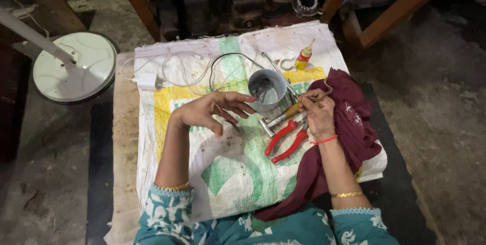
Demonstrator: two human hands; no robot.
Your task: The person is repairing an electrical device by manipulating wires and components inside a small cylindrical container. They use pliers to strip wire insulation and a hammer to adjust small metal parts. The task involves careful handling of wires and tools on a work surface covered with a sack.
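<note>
One view is given, from the head camera looking down. Two hands are seen above a woven sack [238, 174] spread over a low table [124, 138]. The left hand [212, 111] is held with fingers spread and loosely curled, its fingertips just beside a grey metal cup [267, 89]; whether the cup is actually touched cannot be told. The right hand [318, 111] is closed around a thin metal wire [324, 92], pinched between thumb and fingers, with the wire's bent end showing above the knuckles. How far the wire runs below the hand is hidden by the fingers. A yellow-handled screwdriver [286, 113] is partly covered by the right hand, and its tip is hard to make out. Red-handled pliers [286, 141] lie on the sack just below that hand. A maroon cloth [349, 123] is draped under the right wrist and over the sack's right edge. A small bottle with a red and yellow body [304, 57] and a white charger with its cable [152, 80] lie towards the far edge. The cup's contents are too dim to tell.

The floor is bare, dusty concrete. A round white fan base [73, 68] stands to the left, its pole cut off by the frame. Wooden legs and dark machine parts at the top are cut off and unclear.
</note>
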